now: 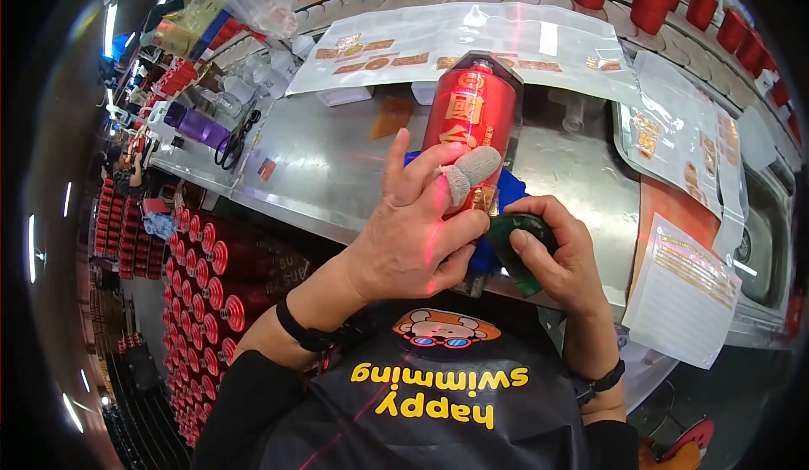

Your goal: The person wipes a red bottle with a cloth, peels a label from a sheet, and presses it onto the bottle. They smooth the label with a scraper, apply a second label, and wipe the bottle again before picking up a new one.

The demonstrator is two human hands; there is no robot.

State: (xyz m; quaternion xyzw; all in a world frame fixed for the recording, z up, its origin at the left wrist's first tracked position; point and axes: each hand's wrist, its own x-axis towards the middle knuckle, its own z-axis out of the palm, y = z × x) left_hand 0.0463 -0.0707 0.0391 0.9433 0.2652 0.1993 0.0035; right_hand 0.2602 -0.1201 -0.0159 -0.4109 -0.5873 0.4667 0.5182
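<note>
A glossy red bottle (474, 104) with gold characters lies in a dark holder (509, 72) on the metal bench, a blue cloth (512, 190) showing under it. My left hand (409, 230) is closed over the bottle's near part, with pale fabric finger covers on some fingers. Near its thumb, a small gold label (482, 198) is on the bottle. Pinched between the thumb and fingers of my right hand (563, 255) is a dark green flat scraper (516, 255), close beside the bottle's near end. My left hand partly hides that end.
Sheets of gold labels (388, 57) lie across the back of the bench (320, 158). On the right are a tray (628, 133), a printed label sheet (683, 289) and a sink (763, 259). Scissors (238, 141) and a purple bottle (198, 125) sit left. Many red bottles (198, 301) stand lower left.
</note>
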